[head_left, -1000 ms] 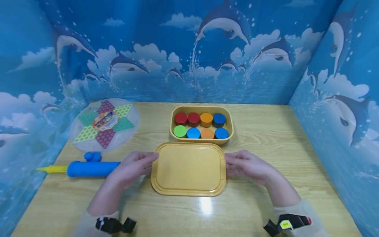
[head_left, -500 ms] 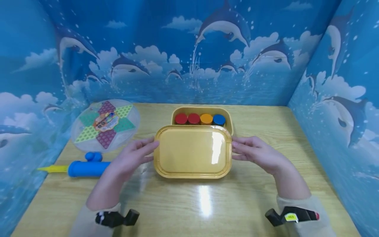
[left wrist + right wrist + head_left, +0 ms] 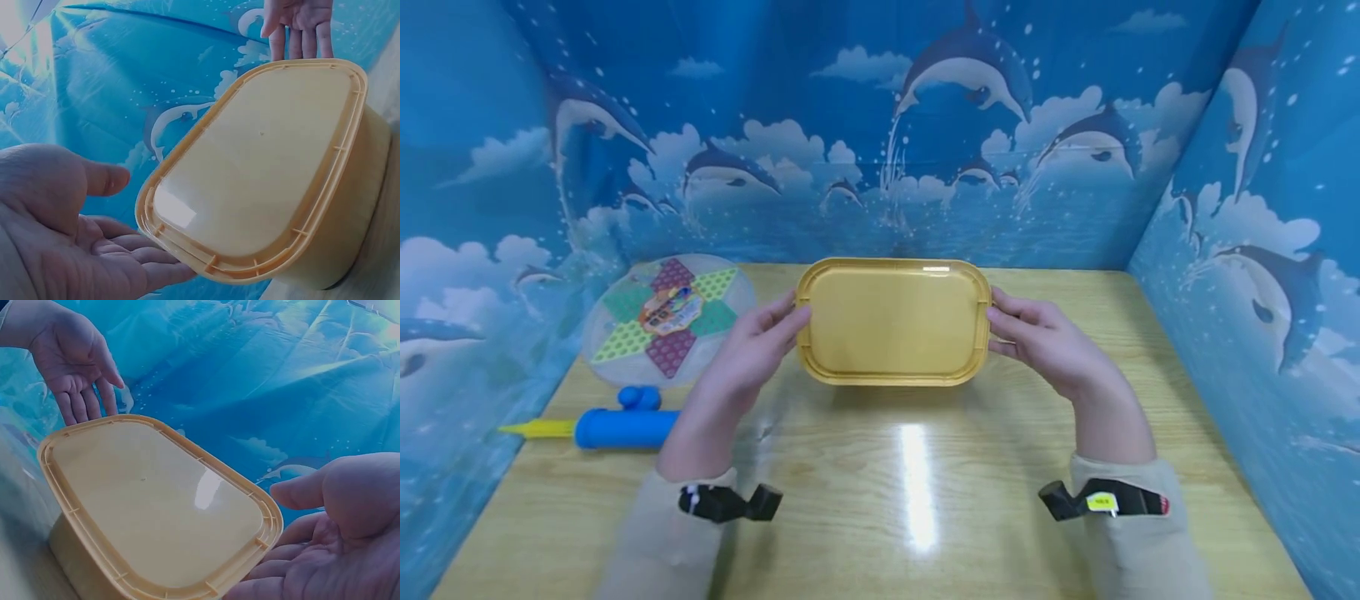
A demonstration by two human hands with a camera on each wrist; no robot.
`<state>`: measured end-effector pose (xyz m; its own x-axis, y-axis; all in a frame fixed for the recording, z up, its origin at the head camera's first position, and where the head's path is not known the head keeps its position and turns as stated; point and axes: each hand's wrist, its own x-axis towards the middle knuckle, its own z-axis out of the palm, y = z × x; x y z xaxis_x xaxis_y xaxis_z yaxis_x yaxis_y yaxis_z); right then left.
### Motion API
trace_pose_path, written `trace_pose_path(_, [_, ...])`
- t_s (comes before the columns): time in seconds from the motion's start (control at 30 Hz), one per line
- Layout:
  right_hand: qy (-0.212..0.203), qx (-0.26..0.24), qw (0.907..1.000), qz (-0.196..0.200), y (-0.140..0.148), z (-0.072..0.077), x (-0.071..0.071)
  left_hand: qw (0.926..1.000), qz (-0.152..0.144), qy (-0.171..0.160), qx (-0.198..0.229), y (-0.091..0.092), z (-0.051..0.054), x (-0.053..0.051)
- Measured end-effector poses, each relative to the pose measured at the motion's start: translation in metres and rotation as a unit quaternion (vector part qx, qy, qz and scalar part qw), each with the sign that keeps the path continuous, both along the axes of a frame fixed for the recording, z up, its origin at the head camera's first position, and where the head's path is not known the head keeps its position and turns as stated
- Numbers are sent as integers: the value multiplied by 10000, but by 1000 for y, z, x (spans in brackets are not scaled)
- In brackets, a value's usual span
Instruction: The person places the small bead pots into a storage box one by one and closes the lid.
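A yellow plastic lid [image 3: 892, 321] with a raised rim lies level between both hands at the back middle of the table. My left hand [image 3: 765, 337] holds its left end, thumb at the edge and fingers lower down. At the opposite end my right hand [image 3: 1041, 337] holds it likewise. Below the lid, the wall of the yellow box [image 3: 340, 240] shows in the left wrist view, and the right wrist view shows the box wall [image 3: 78, 559] too. The lid hides the round coloured pieces inside. Whether it touches the box rim all round I cannot tell.
To the left lies a round board [image 3: 668, 321] with a star pattern. In front of it is a blue pump [image 3: 625, 428] with a yellow nozzle, partly behind the left forearm. A dolphin-print curtain [image 3: 880, 167] encloses the back and sides of the wooden table [image 3: 865, 483].
Both hands have carried the lid away from the front, toward the back, over the box. The box and its coloured pieces, visible earlier, are now covered in the head view.
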<state>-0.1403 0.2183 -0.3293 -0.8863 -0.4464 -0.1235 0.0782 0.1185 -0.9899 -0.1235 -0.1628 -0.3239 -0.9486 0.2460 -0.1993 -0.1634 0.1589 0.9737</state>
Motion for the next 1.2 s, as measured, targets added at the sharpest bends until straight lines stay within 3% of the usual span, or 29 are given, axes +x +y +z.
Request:
trace_pose_path(0.17, [-262, 483, 9970, -549, -3, 4, -8, 9997, 168, 113, 168, 9, -5, -16])
trace_pose_path(0.33, [-436, 763, 9917, -942, -7, 1, -13, 9985, 452, 66, 304, 18, -14, -26])
trace_pose_path(0.53, [-46, 630, 9866, -1502, -11, 0, -15, 9902, 1267, 427, 394, 29, -21, -29])
trace_pose_path(0.6, [178, 531, 9837, -1709, -13, 1, -14, 9847, 1541, 573, 576, 32, -21, -30])
trace_pose_path(0.77, [678, 519, 9726, -2163, -18, 7, -9, 9713, 1897, 980, 1047, 38, -21, -30])
trace_pose_path(0.83, [846, 404, 9681, -2325, -20, 9, -9, 9646, 2098, 1227, 1020, 40, -20, -30])
trace_pose_path(1.03, [984, -177, 9573, -2713, -33, 4, -13, 9320, 2919, 2020, 736, 48, -24, -33])
trace_pose_path(1.2, [1076, -471, 9463, -3013, -40, -3, -15, 9171, 3322, 2133, 554, 54, -27, -34])
